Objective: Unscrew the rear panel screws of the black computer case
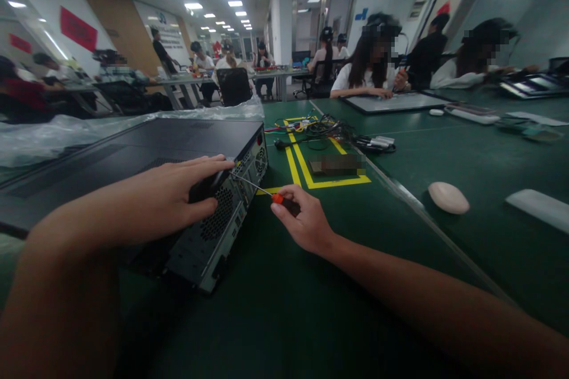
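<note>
A black desktop computer case (178, 136) lies on its side on the green table, its rear panel (222, 219) with vents and ports turned to the right. My left hand (191, 180) grips the case's upper rear edge, fingers stretched along the top and the thumb lower, by the rear panel. Dark material shows between fingers and thumb; its exact shape is hard to make out. In my right hand (302, 219) is a screwdriver (278, 198) with an orange and black handle. Its thin shaft points left, with the tip at the upper edge of the rear panel, close to my left fingertips.
Bundled cables (329, 127) and a dark flat block (335, 164) lie within yellow tape (306, 174). A pale mouse-shaped object (448, 198) and a white object (540, 207) lie to the right. Clear plastic wrap (44, 136) is behind the case. Co-workers sit across the table.
</note>
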Demonstrator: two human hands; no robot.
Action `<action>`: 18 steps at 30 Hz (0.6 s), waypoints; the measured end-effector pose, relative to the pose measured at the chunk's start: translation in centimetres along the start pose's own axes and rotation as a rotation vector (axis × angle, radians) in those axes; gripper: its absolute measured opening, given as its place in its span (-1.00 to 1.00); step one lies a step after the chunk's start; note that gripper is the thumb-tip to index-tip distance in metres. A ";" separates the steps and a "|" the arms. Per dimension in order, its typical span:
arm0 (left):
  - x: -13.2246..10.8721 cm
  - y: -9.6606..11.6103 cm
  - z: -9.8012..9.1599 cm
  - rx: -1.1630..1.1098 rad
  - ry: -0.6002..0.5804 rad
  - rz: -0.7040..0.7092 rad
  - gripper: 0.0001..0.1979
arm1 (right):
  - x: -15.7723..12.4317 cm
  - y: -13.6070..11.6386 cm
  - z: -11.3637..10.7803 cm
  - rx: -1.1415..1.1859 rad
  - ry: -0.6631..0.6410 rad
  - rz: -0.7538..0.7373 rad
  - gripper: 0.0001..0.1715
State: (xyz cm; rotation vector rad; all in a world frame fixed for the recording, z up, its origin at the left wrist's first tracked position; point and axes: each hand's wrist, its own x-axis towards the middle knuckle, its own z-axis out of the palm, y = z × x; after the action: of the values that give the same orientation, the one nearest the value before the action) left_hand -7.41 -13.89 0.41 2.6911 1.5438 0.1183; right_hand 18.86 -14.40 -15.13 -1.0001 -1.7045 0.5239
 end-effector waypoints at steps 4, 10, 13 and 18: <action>0.1 0.0 -0.1 0.012 -0.008 0.020 -0.25 | 0.0 0.1 0.0 0.004 -0.006 -0.011 -0.80; 0.0 0.0 0.2 0.007 0.022 0.032 -0.27 | 0.2 0.0 -0.2 -0.052 -0.018 -0.088 -0.79; -0.1 0.1 0.1 0.003 0.026 0.031 -0.26 | 0.3 0.0 -0.2 -0.041 -0.023 -0.087 -0.77; 0.0 0.1 0.0 -0.007 0.006 0.013 -0.26 | 0.1 -0.2 0.1 0.025 0.000 -0.009 -0.75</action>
State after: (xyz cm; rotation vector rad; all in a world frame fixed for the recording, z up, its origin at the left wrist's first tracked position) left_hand -7.31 -13.91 0.39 2.6987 1.5246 0.1324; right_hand 18.73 -14.46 -14.97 -0.9741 -1.6983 0.5381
